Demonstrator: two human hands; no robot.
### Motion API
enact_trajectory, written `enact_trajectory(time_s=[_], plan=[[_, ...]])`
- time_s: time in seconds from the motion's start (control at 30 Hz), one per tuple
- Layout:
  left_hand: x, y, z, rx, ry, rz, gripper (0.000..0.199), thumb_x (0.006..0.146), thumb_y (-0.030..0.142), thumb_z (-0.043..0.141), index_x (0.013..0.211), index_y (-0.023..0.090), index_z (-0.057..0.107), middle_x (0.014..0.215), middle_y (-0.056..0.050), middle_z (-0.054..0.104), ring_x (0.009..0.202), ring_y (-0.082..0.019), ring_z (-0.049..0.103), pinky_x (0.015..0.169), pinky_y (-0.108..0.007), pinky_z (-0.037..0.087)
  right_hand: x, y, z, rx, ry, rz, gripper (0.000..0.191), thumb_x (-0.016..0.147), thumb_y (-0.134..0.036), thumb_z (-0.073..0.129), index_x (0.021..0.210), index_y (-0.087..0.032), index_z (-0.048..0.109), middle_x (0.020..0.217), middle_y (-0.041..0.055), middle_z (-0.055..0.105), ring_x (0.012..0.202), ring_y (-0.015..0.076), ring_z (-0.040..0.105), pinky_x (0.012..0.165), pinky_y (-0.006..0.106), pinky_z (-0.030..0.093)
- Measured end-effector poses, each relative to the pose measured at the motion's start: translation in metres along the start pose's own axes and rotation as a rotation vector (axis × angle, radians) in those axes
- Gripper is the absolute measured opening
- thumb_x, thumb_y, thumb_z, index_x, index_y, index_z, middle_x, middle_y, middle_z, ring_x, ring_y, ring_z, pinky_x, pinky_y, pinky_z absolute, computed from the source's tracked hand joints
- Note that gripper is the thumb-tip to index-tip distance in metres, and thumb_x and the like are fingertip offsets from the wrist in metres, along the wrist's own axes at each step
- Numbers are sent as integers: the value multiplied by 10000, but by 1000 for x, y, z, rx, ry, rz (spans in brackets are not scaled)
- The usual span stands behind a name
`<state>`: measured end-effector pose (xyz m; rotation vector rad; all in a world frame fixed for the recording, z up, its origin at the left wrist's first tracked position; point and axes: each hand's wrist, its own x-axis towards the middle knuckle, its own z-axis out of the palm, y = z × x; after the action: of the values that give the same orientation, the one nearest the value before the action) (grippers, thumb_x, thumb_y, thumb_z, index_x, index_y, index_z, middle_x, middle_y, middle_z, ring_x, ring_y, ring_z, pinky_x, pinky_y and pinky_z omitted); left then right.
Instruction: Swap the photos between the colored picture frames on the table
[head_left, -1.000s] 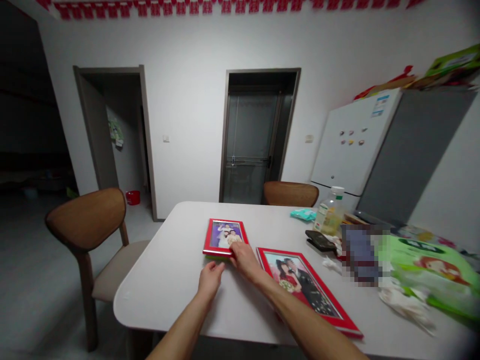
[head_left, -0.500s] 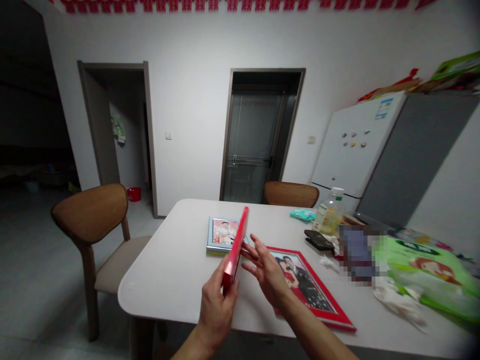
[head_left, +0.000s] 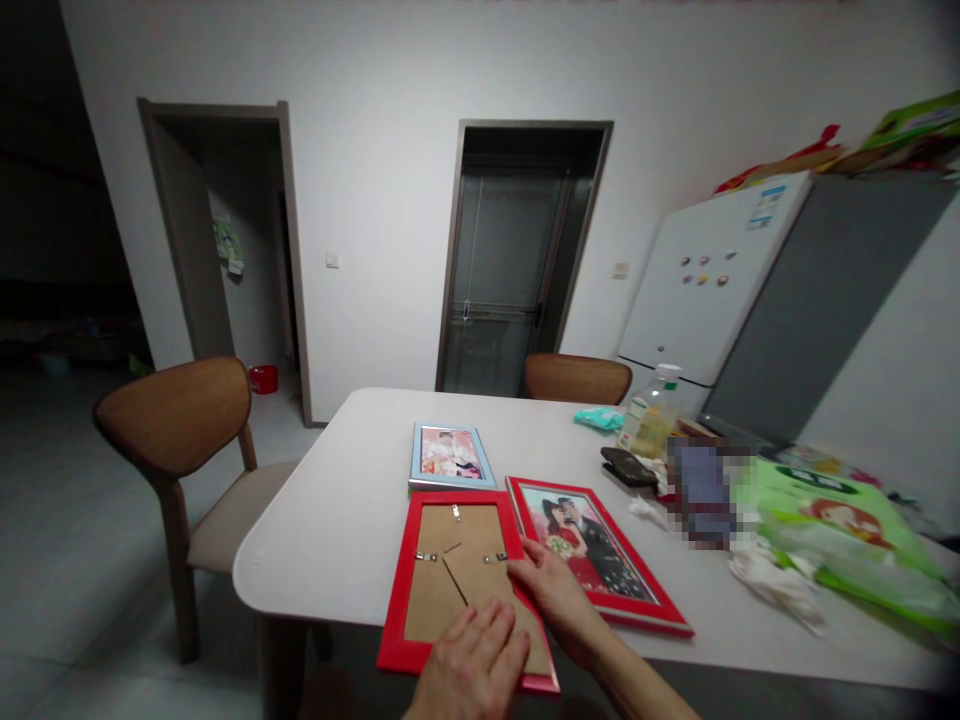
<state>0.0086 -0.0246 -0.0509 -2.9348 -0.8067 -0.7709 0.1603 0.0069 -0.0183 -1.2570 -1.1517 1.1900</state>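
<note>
A red picture frame point(head_left: 472, 530) lies back side up at the near edge of the table, showing its brown backing board, metal clips and a dark slit. Flat on the lower part of the backing rests my left hand point(head_left: 476, 660), fingers stretched out. My right hand point(head_left: 551, 590) grips the frame's right edge, thumb on top and the other fingers partly hidden. Right beside it, a second red picture frame point(head_left: 592, 550) lies face up with a photo of a couple. Behind them is a light blue picture frame point(head_left: 450, 455), also face up.
On the right of the white table point(head_left: 322, 540) are a bottle point(head_left: 651, 415), a dark wallet-like object point(head_left: 628, 467), crumpled tissues point(head_left: 776, 585) and a green package point(head_left: 847, 530). A teal packet point(head_left: 598, 418) lies farther back. Wooden chairs point(head_left: 180, 415) stand left and behind.
The red frame, held on edge before, now lies flat with its back up. My left hand went from gripping it to lying on the backing; my right hand closed on its edge.
</note>
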Motion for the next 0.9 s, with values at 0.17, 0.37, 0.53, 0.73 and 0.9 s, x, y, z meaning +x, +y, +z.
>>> enact_trajectory(time_s=[0.17, 0.37, 0.53, 0.73, 0.9], plan=[[5, 4, 0, -68, -99, -81, 343, 821, 193, 406, 1160, 196, 462, 1204, -101, 488, 1132, -234, 413, 922, -375, 381, 9, 9, -5, -517, 126, -113, 461, 606, -206, 461, 1053, -118, 531, 898, 83, 660, 791, 195, 607, 724, 296, 460], [3, 1, -7, -151, -205, -223, 433, 737, 190, 543, 1162, 183, 461, 1242, -93, 454, 1162, -228, 381, 957, -372, 337, 15, 11, -6, -986, 141, -241, 386, 627, -166, 445, 982, -103, 585, 939, 124, 634, 863, 206, 571, 783, 283, 403], [-10, -19, -34, -155, -258, -428, 601, 607, 265, 678, 1154, 130, 471, 1256, -145, 425, 1158, -277, 378, 976, -425, 286, 15, 9, -2, -1177, 91, -254, 255, 668, -166, 442, 844, -141, 625, 824, 93, 617, 763, 180, 560, 690, 244, 395], [-21, -33, -47, -215, -240, -447, 502, 596, 250, 672, 1070, 168, 527, 1241, -116, 455, 1160, -248, 382, 1001, -431, 227, 21, 2, 5, -1239, 76, -234, 227, 681, -164, 463, 818, -172, 644, 860, 79, 574, 762, 162, 556, 679, 235, 380], [-22, -35, -45, -261, -200, -469, 514, 566, 246, 696, 1045, 168, 530, 1221, -113, 479, 1152, -247, 393, 1007, -446, 197, 31, 4, 5, -1307, 141, -202, 230, 732, -228, 443, 824, -183, 648, 865, 87, 560, 729, 165, 561, 643, 249, 382]])
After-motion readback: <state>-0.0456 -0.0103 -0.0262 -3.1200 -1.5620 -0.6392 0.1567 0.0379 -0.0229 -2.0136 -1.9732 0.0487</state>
